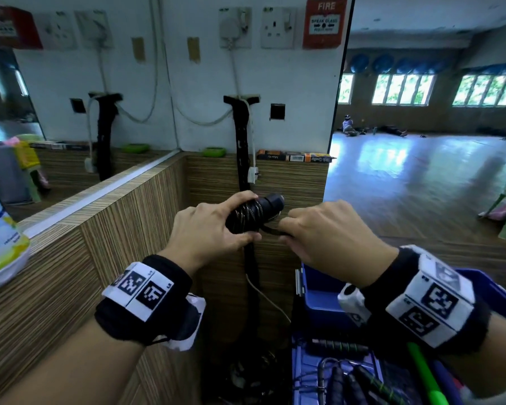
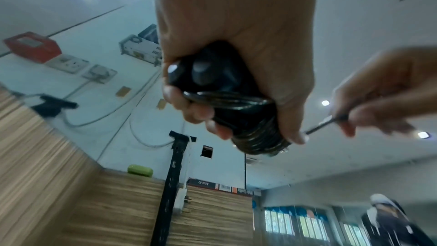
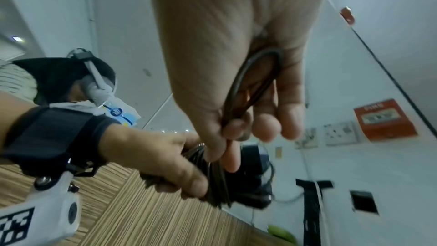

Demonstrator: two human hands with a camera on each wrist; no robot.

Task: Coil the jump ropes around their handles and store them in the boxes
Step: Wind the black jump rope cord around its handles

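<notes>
Left hand [image 1: 214, 226] is clamped round the wound handles [image 1: 257, 213], lying crosswise, while the leftover rope loop [image 3: 255, 83] is being pinched by the right hand [image 1: 327, 235] just alongside.

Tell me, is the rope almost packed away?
Nearly. Most of the rope is already wound round the handles, which the left hand holds. The right hand pinches the last loop, not yet tucked in. Then the bundle must go into the blue box below, where other ropes already lie.
</notes>
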